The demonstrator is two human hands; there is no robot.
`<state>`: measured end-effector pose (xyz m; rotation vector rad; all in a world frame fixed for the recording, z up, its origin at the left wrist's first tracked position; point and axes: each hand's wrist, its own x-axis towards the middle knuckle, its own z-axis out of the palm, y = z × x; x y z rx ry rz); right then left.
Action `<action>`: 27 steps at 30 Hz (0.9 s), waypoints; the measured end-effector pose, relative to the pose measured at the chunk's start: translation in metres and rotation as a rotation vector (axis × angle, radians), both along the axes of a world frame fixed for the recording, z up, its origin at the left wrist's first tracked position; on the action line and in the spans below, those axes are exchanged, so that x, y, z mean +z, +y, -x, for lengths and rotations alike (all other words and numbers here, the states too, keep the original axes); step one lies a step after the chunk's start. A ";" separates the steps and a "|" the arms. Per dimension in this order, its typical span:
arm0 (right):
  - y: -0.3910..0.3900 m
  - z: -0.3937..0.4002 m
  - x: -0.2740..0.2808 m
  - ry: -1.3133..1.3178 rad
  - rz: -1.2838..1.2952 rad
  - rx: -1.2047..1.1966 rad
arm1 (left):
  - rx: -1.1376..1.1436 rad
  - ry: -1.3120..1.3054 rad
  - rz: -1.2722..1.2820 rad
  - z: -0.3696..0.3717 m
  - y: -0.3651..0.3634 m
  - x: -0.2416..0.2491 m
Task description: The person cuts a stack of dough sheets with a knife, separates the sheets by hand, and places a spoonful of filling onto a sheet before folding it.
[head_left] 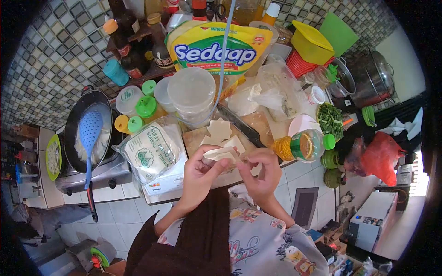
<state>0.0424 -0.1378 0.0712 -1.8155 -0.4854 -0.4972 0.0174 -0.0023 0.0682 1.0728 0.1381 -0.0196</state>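
Here's the left hand (199, 170), rising from seven o'clock, wrist bent, thumb and fingers gripping a pale folded wrapper (217, 155) out in front of the body! In from between four and five comes the right hand (263, 174), fingers curled, tips right at the wrapper's three o'clock edge; whether they pinch it, I can't tell. Loose wrappers (220, 129) lie at twelve on the board (193, 137), a black-handled knife (252, 135) at two.
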 end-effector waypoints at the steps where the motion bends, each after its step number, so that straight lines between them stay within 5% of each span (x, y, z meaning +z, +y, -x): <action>1: -0.002 -0.001 -0.004 -0.001 -0.097 0.007 | 0.010 0.007 0.029 -0.001 0.000 0.000; 7: -0.017 -0.001 -0.017 0.228 -0.375 0.015 | 0.027 0.033 0.087 -0.002 0.001 -0.001; 14: -0.039 0.010 -0.009 0.303 -0.340 0.048 | 0.061 0.052 0.149 -0.004 0.002 -0.006; 19: -0.078 0.025 -0.006 0.374 0.276 0.046 | 0.078 0.039 0.200 -0.005 0.001 -0.007; 27: -0.107 0.035 -0.026 0.417 0.766 -0.018 | 0.090 0.023 0.265 -0.008 -0.002 -0.008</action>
